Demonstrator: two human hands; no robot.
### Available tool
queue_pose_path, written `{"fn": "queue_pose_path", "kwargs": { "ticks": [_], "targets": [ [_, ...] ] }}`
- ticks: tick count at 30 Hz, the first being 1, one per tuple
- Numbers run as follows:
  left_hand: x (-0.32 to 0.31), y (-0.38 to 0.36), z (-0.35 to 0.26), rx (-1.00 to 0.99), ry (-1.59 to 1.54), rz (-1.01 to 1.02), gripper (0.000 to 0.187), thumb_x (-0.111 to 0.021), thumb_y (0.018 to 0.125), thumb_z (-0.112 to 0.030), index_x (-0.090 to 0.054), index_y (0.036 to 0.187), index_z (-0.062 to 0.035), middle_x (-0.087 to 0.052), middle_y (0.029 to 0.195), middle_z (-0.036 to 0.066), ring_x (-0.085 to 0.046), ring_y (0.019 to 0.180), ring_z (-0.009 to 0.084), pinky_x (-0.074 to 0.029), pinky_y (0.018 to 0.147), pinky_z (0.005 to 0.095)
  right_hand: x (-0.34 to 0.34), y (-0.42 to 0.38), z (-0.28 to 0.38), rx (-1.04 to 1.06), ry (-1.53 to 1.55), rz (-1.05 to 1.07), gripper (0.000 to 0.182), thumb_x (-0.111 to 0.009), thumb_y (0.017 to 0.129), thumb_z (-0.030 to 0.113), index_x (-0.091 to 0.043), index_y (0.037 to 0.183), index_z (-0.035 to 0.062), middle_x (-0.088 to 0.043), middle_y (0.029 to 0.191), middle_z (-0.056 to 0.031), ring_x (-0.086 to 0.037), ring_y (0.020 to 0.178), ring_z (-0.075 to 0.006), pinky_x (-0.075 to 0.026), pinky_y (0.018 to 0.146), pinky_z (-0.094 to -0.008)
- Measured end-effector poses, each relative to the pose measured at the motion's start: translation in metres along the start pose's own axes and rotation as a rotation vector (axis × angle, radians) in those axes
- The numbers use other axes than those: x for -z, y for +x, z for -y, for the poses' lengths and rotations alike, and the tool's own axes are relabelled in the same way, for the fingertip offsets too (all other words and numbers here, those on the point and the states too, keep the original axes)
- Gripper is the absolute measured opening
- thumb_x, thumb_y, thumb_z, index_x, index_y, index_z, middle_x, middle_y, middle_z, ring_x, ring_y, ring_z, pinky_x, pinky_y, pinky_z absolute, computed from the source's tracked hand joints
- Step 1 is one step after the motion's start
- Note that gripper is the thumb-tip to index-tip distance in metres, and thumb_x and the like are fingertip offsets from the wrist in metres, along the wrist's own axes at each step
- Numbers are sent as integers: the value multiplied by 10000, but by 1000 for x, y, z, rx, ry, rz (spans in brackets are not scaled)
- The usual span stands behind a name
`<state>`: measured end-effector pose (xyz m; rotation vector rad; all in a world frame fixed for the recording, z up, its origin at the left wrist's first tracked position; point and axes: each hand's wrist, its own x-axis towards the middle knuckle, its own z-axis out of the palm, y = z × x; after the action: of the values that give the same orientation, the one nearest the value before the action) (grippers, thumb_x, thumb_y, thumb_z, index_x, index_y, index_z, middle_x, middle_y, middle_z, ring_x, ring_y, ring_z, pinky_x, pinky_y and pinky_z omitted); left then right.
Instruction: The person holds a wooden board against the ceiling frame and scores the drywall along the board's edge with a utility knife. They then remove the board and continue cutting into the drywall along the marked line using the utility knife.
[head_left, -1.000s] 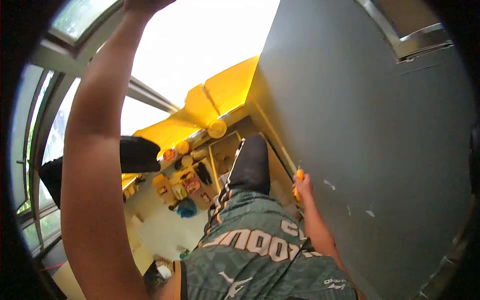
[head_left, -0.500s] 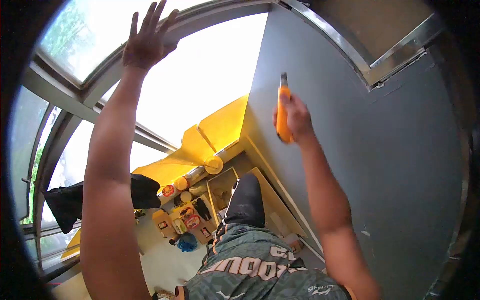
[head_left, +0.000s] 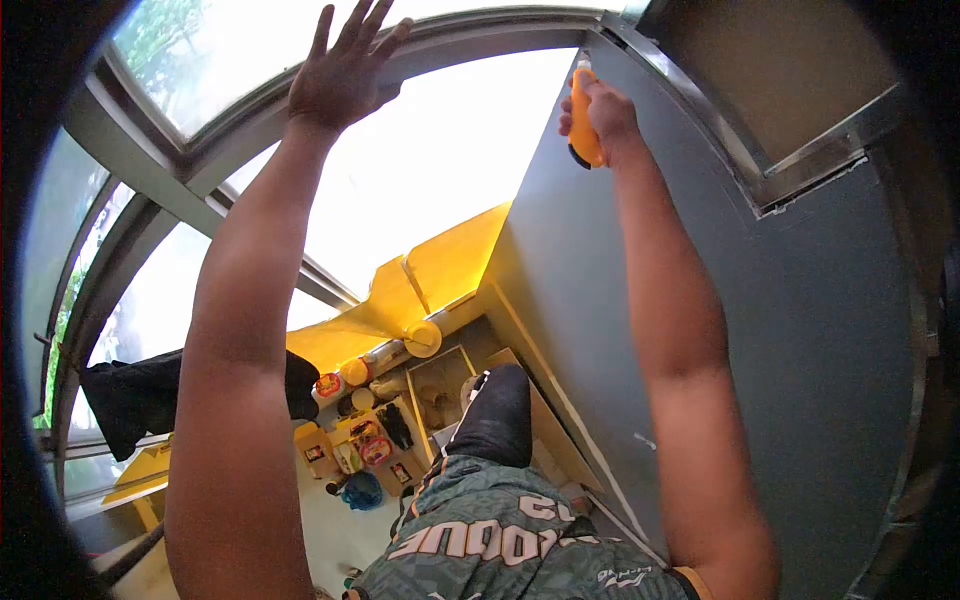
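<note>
My right hand (head_left: 608, 112) is closed round an orange-handled tool (head_left: 584, 125). The tool's metal tip reaches the upper corner where the grey wall (head_left: 800, 330) meets the window frame (head_left: 480, 32). High on the left, my left hand (head_left: 343, 80) has its fingers spread against the window frame, with nothing seen in it. Part of its palm side is hidden.
A black cloth (head_left: 135, 400) hangs behind my left forearm. Yellow sheeting (head_left: 455, 262) lines the lower window. Below stand a yellow-lidded container (head_left: 422, 338), cardboard boxes (head_left: 315, 450) and a blue plastic bag (head_left: 361, 491). A metal-edged panel (head_left: 770, 75) is at upper right.
My right hand has moved up with the orange tool, bringing its tip to the top corner of the wall. The view has shifted a little, and my left hand remains spread at the frame.
</note>
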<state>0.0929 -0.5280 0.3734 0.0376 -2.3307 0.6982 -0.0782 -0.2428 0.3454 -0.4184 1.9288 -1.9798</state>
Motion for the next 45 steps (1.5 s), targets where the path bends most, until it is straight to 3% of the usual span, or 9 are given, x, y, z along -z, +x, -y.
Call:
{"fn": "queue_pose_path", "kwargs": {
  "ticks": [7, 9, 22, 24, 30, 31, 33, 40, 45],
  "targets": [
    [-6, 2, 2, -10, 54, -37, 772, -722, 791, -525, -556, 1441, -142, -287, 1654, 186, -205, 1562, 341, -139, 1269, 603, 2, 41, 2, -22, -1, 7, 365, -471, 1080, 369, -523, 1146, 14, -587, 800, -90, -595, 614, -195, -543, 582, -365],
    [-9, 5, 2, 30, 311, 118, 892, -623, 836, -747, -354, 1576, -327, -189, 1706, 59, -159, 1580, 243, -117, 1274, 580, 2, 51, 3, -34, 44, 40, 367, -470, 1081, 372, -522, 1145, 14, -584, 799, -88, -587, 608, -192, -538, 575, -365],
    [-12, 2, 2, 27, 265, 64, 886, -684, 800, -734, -425, 1527, -298, -187, 1706, 59, -145, 1582, 244, -80, 1282, 564, 16, 70, -6, -34, 173, 142, 378, -466, 1093, 388, -535, 1114, 17, -555, 799, -39, -559, 640, -137, -515, 603, -273],
    [-7, 1, 2, 2, 49, -21, 789, -737, 773, -548, -563, 1429, -147, -293, 1652, 187, -211, 1560, 344, -134, 1270, 602, 16, 67, -5, -45, 187, 149, 376, -465, 1093, 388, -536, 1110, 18, -556, 800, -38, -558, 639, -135, -515, 605, -272],
    [-6, 2, 0, -19, 78, -40, 751, -751, 747, -582, -629, 1331, -124, -320, 1642, 177, -242, 1549, 345, -132, 1271, 600, 16, 69, -4, 9, 152, 167, 312, -456, 1094, 324, -532, 1097, 22, -563, 804, -58, -569, 655, -136, -520, 621, -273],
    [-7, 2, -1, -21, 77, -39, 751, -751, 747, -582, -629, 1331, -124, -320, 1642, 177, -242, 1549, 345, -132, 1271, 600, 13, 76, -5, 5, 227, 179, 312, -461, 1086, 315, -525, 1079, 10, -579, 813, -77, -585, 656, -158, -531, 621, -305],
    [-13, 5, -2, 62, 275, 102, 884, -687, 799, -732, -430, 1520, -290, -181, 1708, 53, -149, 1581, 238, -95, 1280, 566, 12, 73, 0, 9, 304, 182, 314, -466, 1078, 307, -518, 1060, -2, -595, 823, -96, -602, 657, -179, -542, 621, -338],
    [-12, 6, -1, 74, 244, 89, 842, -701, 800, -703, -480, 1494, -282, -183, 1710, 47, -164, 1579, 235, -117, 1278, 555, 5, 70, 12, -129, 370, 197, 323, -480, 1089, 340, -488, 1026, 24, -499, 725, -14, -497, 582, -94, -464, 538, -253],
    [-17, 4, 2, 57, 253, 47, 814, -707, 793, -698, -529, 1465, -275, -187, 1710, 43, -160, 1580, 235, -100, 1281, 552, 3, 77, 12, -95, 321, 113, 355, -480, 1084, 380, -485, 1001, 34, -520, 736, -55, -513, 563, -154, -443, 510, -296]
  ]
}}
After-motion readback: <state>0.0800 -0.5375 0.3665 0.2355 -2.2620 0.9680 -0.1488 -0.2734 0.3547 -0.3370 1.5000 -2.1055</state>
